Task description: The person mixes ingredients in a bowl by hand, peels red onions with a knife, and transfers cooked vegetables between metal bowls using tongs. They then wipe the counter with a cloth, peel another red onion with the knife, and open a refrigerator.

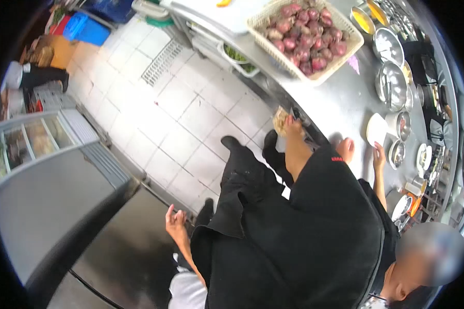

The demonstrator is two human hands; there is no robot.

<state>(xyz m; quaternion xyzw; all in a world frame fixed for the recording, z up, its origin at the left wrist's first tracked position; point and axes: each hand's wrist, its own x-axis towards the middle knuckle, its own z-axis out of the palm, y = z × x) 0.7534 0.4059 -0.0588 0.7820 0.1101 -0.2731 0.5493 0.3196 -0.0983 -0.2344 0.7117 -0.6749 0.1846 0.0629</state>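
Observation:
My right hand (pixel 290 125) is closed on a beige, lumpy bundle (pixel 280 119), held low beside the edge of the steel counter (pixel 340 110). Its exact kind is not clear, and a dark shape lies close behind it. My left hand (pixel 176 220) hangs near the dark steel cabinet (pixel 134 242), fingers partly bent and apart, with nothing visible in it. On the counter, beyond my right hand, stands a cream plastic basket (pixel 318 80) full of red onions (pixel 307 36).
A co-worker in black stands to my right, one hand (pixel 379 154) at a white bowl (pixel 376 130). Steel bowls (pixel 389 46) line the counter. A glass-topped freezer (pixel 46 149) stands left. Another person (pixel 36 77) is farther off, near a blue bin (pixel 87 29). A floor grate (pixel 161 63) lies ahead.

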